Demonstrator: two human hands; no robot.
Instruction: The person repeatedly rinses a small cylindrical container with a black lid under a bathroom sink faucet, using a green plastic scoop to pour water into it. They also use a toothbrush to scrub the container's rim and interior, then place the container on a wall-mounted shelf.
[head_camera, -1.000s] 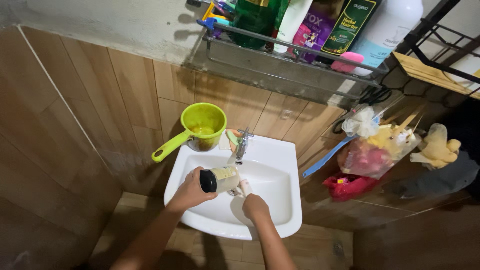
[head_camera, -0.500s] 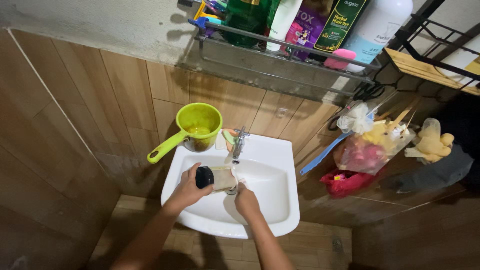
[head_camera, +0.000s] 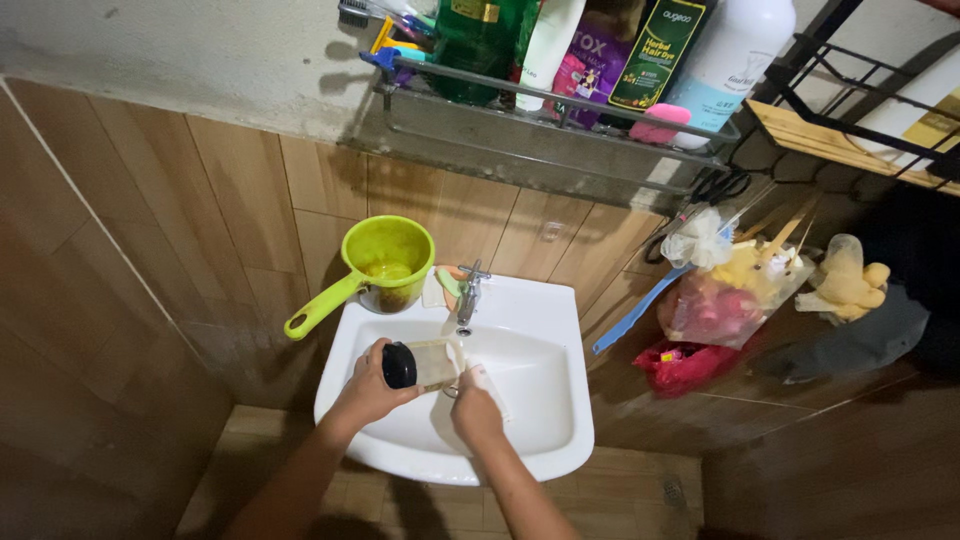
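Where the wall meets it, white sink (head_camera: 560, 400): basin holds both hands. Wire shelf (head_camera: 560, 105) above: green, white, purple, dark-green and large white bottles, labels frontward. Green dipper (head_camera: 385, 262) at sink's back left corner. Jar (head_camera: 420, 364), clear, black-capped, lying sideways over the basin, gripped by left hand (head_camera: 368, 385); right hand (head_camera: 474, 412) presses pale sponge (head_camera: 482, 382) against it. Risk, judged: wet glass slipping, striking basin.

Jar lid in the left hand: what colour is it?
Black; the lid of the jar in the left hand shows in the head view.
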